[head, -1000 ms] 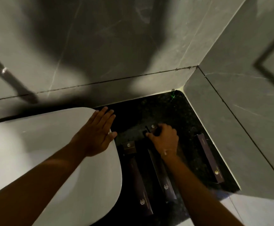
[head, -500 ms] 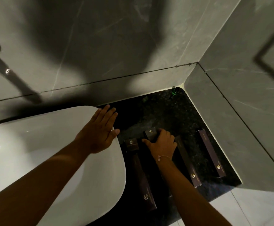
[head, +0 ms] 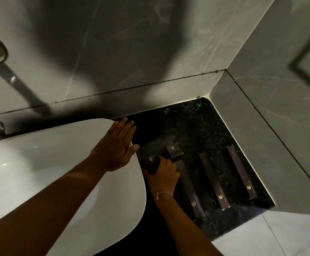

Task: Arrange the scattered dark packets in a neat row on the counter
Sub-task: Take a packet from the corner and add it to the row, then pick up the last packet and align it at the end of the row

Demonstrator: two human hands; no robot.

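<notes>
**Observer:** What's nearest to you?

**Operator:** My right hand (head: pixel 161 174), low on the black counter (head: pixel 196 130). Its fingers curl over the leftmost dark packet (head: pixel 150 160), gripping its near part; I'd say I'm sliding it into line.

**Observer:** And the left?

**Operator:** My left hand (head: pixel 117 146) lies flat, fingers spread and holding nothing, on the rim of the white basin (head: pixel 58 163), probably bracing me while I lean in.

**Observer:** The other packets?

**Operator:** Three long ones lie side by side, roughly parallel: one (head: pixel 189 191) just beside my right hand, one (head: pixel 213 182) in the middle, one (head: pixel 240 172) near the side wall (head: pixel 270 126). A small square packet (head: pixel 173 150) sits just beyond my fingertips. The row is mostly formed.
</notes>
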